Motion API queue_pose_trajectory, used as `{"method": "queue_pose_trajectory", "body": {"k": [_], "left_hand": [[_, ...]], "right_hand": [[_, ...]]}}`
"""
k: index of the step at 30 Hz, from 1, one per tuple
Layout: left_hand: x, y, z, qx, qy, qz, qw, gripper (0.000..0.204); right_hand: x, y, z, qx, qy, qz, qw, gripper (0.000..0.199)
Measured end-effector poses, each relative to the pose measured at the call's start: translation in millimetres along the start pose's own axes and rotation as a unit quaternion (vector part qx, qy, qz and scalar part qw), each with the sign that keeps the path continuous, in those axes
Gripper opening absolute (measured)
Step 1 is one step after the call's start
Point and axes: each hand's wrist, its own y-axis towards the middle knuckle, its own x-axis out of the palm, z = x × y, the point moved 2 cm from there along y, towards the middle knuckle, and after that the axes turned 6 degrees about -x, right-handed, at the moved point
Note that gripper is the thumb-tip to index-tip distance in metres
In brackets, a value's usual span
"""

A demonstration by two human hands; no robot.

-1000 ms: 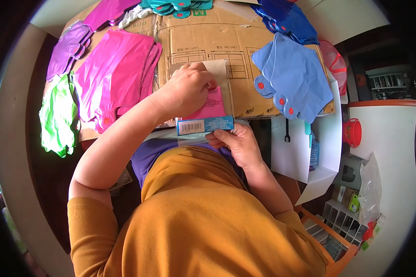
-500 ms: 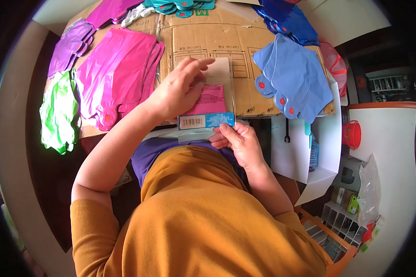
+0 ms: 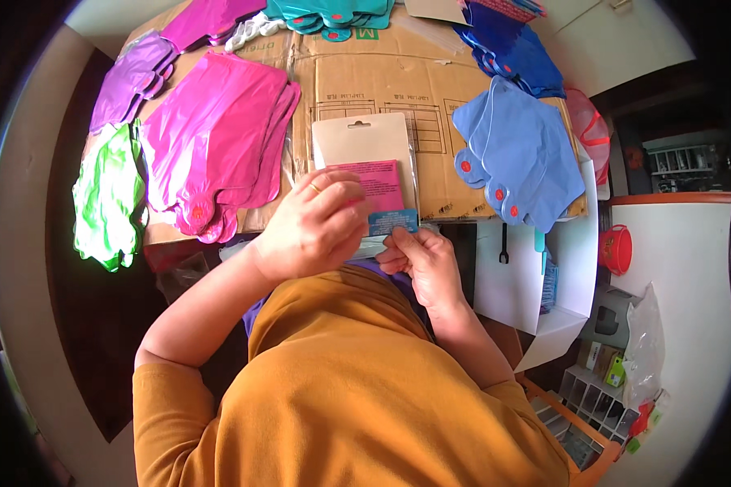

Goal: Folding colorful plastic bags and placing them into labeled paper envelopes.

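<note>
Two hands at flattened brown cardboard sheet (image 3: 430, 97), left hand (image 3: 313, 231) curled over clear plastic packet with white card and pink folded balloon (image 3: 367, 166), right hand (image 3: 418, 260) pinching packet's blue label end, magenta foil balloons (image 3: 211, 142) just left.

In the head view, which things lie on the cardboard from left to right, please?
Green balloons → magenta balloons → left hand → clear packet with white card → right hand → light blue balloons.
</note>
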Motion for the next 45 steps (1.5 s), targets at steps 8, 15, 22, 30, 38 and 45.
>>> {"method": "queue_pose_trajectory", "body": {"k": [8,15,22,30,38,45], "left_hand": [[19,12,10,-0.099,0.026,-0.031,0.994,0.05],[26,19,6,-0.092,0.072,-0.097,0.988,0.072],[25,15,-10,-0.044,0.054,-0.064,0.996,0.057],[21,13,-18,-0.074,-0.061,-0.015,0.995,0.039],[19,8,-12,-0.058,-0.01,-0.02,0.998,0.029],[23,-9,-8,-0.044,0.054,0.012,0.998,0.023]], "right_hand": [[1,0,0,0.007,-0.008,0.01,1.0,0.025],[4,4,-21,-0.044,-0.16,-0.011,0.986,0.024],[2,17,-88,-0.172,-0.654,-0.077,0.733,0.037],[-20,206,-198,-0.454,-0.654,0.048,0.603,0.011],[-17,277,-203,-0.412,-0.81,0.006,0.417,0.011],[0,119,-192,-0.457,-0.6,-0.07,0.653,0.009]]}}
